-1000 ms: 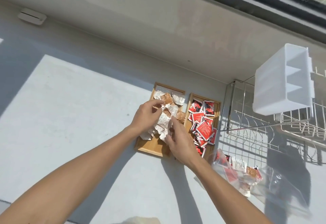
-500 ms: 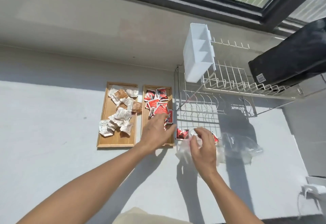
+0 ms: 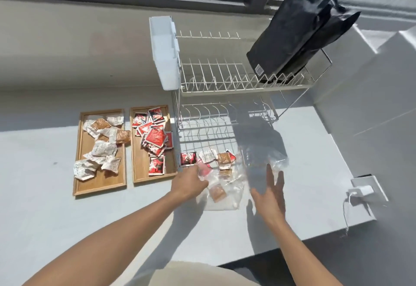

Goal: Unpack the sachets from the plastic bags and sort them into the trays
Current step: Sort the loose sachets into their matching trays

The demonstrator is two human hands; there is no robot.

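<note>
The two trays [image 3: 100, 186] [image 3: 140, 173] at nine o'clock were pale wood with a smooth, satin face. The white sachets [image 3: 103, 149] looked like crinkled matt paper; the red sachets [image 3: 155, 138] were glossy film that caught the sun. At the centre the bags [image 3: 227, 195] were thin clear plastic — wrinkled and shiny. The rack [image 3: 225, 76] at twelve o'clock was white-coated wire, smooth, with a white matt plastic caddy [image 3: 164, 53] on its side. The pouches [image 3: 292, 31] at one o'clock were black foil-like film — creased, with a dull sheen. The counter [image 3: 45, 218] was pale grey, matt and even.
</note>
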